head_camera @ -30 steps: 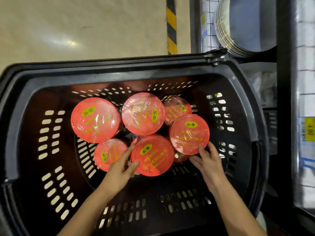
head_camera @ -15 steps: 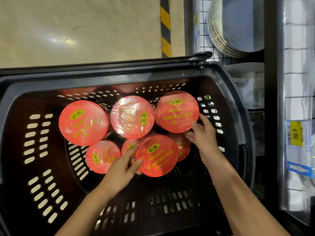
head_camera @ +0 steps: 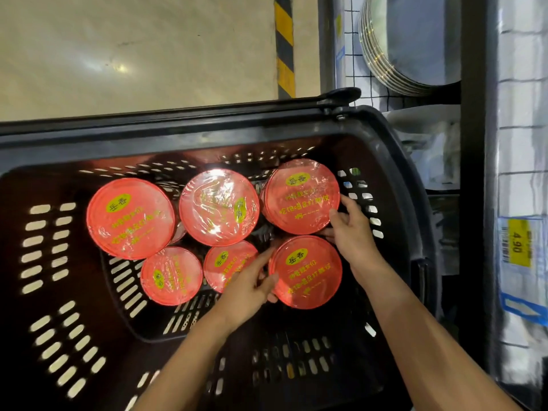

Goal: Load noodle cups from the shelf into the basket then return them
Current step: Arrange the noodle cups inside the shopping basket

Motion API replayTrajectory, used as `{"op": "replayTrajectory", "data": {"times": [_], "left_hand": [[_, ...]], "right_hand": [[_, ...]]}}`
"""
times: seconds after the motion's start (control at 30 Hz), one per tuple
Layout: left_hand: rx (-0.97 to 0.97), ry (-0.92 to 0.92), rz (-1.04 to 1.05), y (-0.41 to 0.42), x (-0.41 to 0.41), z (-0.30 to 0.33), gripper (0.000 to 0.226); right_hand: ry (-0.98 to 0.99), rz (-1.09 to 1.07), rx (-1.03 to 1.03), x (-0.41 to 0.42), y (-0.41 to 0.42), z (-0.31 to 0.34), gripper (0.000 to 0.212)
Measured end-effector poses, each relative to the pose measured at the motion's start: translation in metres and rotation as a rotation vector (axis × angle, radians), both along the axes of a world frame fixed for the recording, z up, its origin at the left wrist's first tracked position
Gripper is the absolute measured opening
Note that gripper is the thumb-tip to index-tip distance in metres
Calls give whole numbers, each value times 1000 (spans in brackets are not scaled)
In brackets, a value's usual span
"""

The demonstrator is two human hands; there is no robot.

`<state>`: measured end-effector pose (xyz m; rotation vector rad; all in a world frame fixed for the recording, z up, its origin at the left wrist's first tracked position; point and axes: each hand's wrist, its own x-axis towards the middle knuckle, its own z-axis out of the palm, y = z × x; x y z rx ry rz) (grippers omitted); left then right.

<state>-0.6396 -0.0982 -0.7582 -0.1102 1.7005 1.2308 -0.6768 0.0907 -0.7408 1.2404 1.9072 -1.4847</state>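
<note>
Several noodle cups with red film-wrapped lids stand in the black slotted basket (head_camera: 207,130). My right hand (head_camera: 353,232) grips the near right edge of the far-right cup (head_camera: 299,194), with the fingers curled round its rim. My left hand (head_camera: 249,287) holds the left side of the near-right cup (head_camera: 310,271), fingers against its rim and thumb at its lower edge. Two more cups (head_camera: 130,218) (head_camera: 218,210) stand higher at the back left and middle. Lower down sit two others (head_camera: 170,275) (head_camera: 224,259), the second partly hidden by my left hand.
A dark shelf upright (head_camera: 474,173) stands right of the basket, with a yellow price tag (head_camera: 517,247) beside it. Stacked metal plates (head_camera: 409,43) lean on the shelf above. A yellow-black striped post (head_camera: 284,46) and pale floor lie beyond the basket's far rim.
My right hand has carried its cup from the middle right up to the basket's far right corner. My left hand has shifted its cup rightward into the space that was left.
</note>
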Motion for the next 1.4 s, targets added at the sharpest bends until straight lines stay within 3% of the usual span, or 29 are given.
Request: {"op": "replayTrajectory", "data": {"times": [0.23,0.37,0.5,0.63,0.8,0.9,1.1,1.17,1.27,1.4], "left_hand": [[-128,95,-74,8,7,6,53],[-299,271,-237,1,2,27,46],[-426,417,-314,-6,-17,80,41],[-519,637,-356,-9,-42,162,44],[-496,835,-369,-14,-63,295,38],[-419,967,-360,-21,-58,372,36],[-299,1027,-208,-43,-22,471,46],[-282,1009,-174,-50,-14,495,44],[-208,1059,-189,-56,-10,526,71],[-39,1190,-385,-54,-6,559,75]], "right_hand": [[-60,122,42,-2,-3,12,43],[-86,280,199,3,-8,43,52],[-135,555,456,12,-12,99,60],[-123,728,565,16,-16,177,61],[-6,733,611,25,-22,299,55],[174,657,689,41,-26,366,52],[221,614,646,89,-36,479,54],[240,531,655,112,-43,507,54],[254,351,656,148,-51,538,55],[204,91,744,198,-69,567,60]]}}
